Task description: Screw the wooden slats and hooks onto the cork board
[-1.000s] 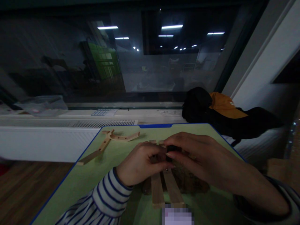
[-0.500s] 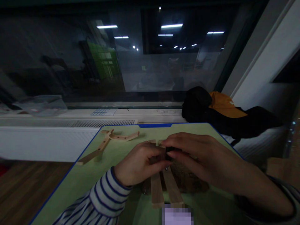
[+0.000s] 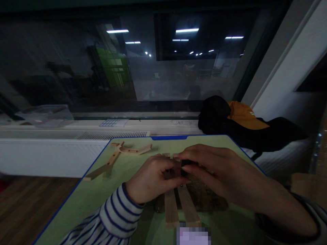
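Observation:
Two pale wooden slats (image 3: 178, 207) lie side by side on a green table with a blue edge (image 3: 102, 190). My left hand (image 3: 150, 180), in a blue-and-white striped sleeve, is closed in a pinch over the slats' far part. My right hand (image 3: 214, 173) curls over the same spot from the right, fingertips meeting the left hand's. A small dark piece (image 3: 185, 163) sits between the fingertips; I cannot make out what it is. A dark brown rough patch (image 3: 204, 197) lies under my right hand beside the slats.
Two more wooden pieces (image 3: 120, 154) with holes lie crossed at the table's far left. A black bag with an orange cap (image 3: 237, 119) rests on the sill at right. A white radiator ledge (image 3: 63, 134) and a dark window stand behind. Wooden floor lies left.
Nothing has clearly moved; both hands stay pinched over the slats, with only slight finger shifts and a small camera drift.

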Motion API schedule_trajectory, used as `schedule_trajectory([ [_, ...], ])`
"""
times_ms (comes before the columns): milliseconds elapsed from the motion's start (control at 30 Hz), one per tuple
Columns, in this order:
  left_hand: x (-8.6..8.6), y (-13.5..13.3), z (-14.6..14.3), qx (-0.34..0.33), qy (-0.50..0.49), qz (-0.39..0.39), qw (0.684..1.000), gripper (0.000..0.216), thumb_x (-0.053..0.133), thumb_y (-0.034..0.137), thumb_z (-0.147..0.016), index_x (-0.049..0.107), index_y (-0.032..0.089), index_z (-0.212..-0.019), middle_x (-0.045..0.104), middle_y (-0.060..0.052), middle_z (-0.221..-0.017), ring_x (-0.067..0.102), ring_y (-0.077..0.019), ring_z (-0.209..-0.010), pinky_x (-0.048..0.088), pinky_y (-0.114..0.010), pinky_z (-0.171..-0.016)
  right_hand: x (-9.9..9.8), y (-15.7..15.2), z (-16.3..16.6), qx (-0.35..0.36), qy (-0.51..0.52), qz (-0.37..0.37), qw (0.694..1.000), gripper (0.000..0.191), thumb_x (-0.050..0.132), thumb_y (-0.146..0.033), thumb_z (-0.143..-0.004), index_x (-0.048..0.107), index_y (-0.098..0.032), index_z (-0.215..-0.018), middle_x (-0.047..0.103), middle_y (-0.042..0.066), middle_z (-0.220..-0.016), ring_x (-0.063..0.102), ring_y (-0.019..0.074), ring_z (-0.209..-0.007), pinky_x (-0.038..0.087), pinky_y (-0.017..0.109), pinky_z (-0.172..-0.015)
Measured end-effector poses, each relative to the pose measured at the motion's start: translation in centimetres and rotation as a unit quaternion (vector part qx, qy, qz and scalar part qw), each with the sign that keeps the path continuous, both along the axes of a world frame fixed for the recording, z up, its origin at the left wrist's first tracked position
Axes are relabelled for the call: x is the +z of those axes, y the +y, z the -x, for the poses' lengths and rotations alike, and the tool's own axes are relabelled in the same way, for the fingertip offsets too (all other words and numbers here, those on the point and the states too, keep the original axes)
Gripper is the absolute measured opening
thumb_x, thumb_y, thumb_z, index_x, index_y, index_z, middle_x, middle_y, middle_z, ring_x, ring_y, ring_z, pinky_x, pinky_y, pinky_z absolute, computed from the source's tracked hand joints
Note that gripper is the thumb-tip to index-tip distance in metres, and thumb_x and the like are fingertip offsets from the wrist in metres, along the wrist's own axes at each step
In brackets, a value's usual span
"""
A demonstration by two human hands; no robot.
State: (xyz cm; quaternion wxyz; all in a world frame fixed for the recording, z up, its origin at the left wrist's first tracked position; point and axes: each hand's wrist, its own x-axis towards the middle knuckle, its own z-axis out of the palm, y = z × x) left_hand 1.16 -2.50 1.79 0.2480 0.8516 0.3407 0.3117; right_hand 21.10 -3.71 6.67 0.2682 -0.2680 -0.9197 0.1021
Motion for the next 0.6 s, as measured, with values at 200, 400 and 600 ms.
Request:
schedule_trajectory([
  [200,-0.03,0.0,0.21,0.003,0.009,-0.004,1.0,0.018,0.063,0.03,-0.083,0.068,0.015,-0.074,0.068,-0.002,-0.068,0.062,-0.0145,-0.066,0.046,-0.024,-0.062,-0.07,-0.14,0.14,0.003,0.022,0.006,1.0,0.032,0.049,-0.018,-0.091,0.052,-0.02,-0.123,0.064,0.003,-0.116,0.059,0.0129,-0.104,0.047,0.026,-0.09],
  [400,-0.14,0.02,0.18,-0.003,0.027,-0.016,1.0,0.016,0.061,0.028,-0.085,0.068,0.015,-0.079,0.07,-0.003,-0.076,0.063,-0.015,-0.073,0.046,-0.026,-0.07,0.08,-0.08,0.17,0.006,0.011,0.007,1.0,0.026,0.047,-0.019,-0.092,0.056,-0.018,-0.117,0.066,0.003,-0.111,0.06,0.0124,-0.102,0.047,0.025,-0.089],
  [600,-0.1,-0.03,0.26,-0.013,0.033,0.001,0.999,0.016,0.058,0.027,-0.086,0.068,0.015,-0.084,0.07,-0.004,-0.079,0.064,-0.0154,-0.075,0.048,-0.027,-0.071,-0.16,-0.03,0.32,0.001,-0.012,0.007,1.0,0.023,0.046,-0.021,-0.094,0.054,-0.018,-0.115,0.064,0.002,-0.106,0.059,0.0118,-0.096,0.047,0.025,-0.085],
])
